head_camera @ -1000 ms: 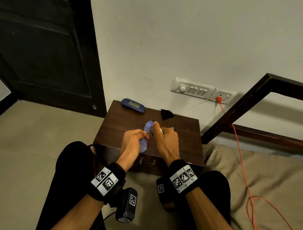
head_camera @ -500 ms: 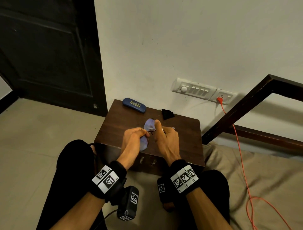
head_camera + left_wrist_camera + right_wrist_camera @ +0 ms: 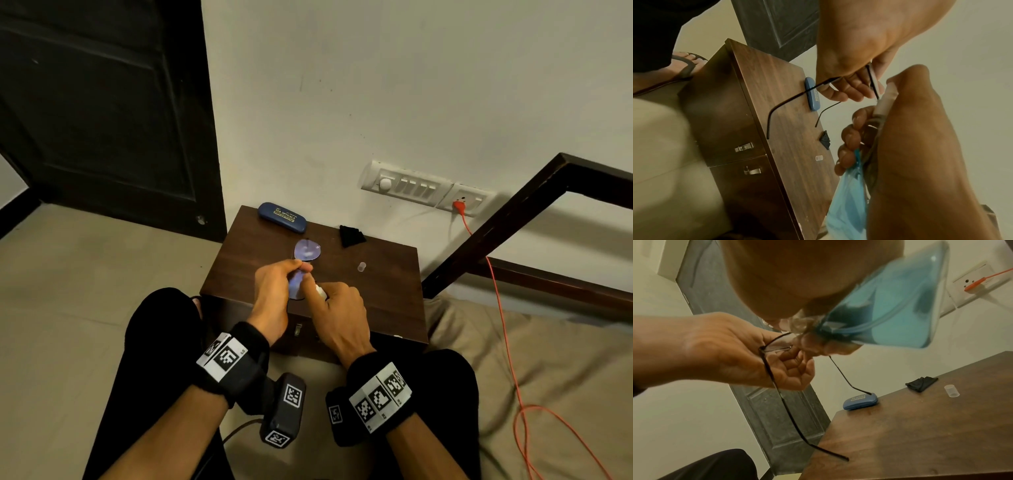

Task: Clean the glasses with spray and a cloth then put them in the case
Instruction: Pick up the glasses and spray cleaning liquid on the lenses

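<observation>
Head view: the left hand (image 3: 274,291) pinches the glasses (image 3: 307,251) by the frame above the worktop (image 3: 383,298); the right hand (image 3: 337,313) grips a small spray bottle (image 3: 321,291) touching the nearer lens. The blue case (image 3: 282,217) lies beyond both hands, closed.

Left wrist view: the temples hang open below the left fingers (image 3: 840,92).

Right wrist view: the black cloth (image 3: 920,383) and clear cap (image 3: 951,391) rest beyond the right hand.

A dark door (image 3: 102,113) stands at the left. White switches (image 3: 407,185) sit on the wall, and an orange cord (image 3: 507,342) hangs from the plug down onto the tan bed (image 3: 548,359).
</observation>
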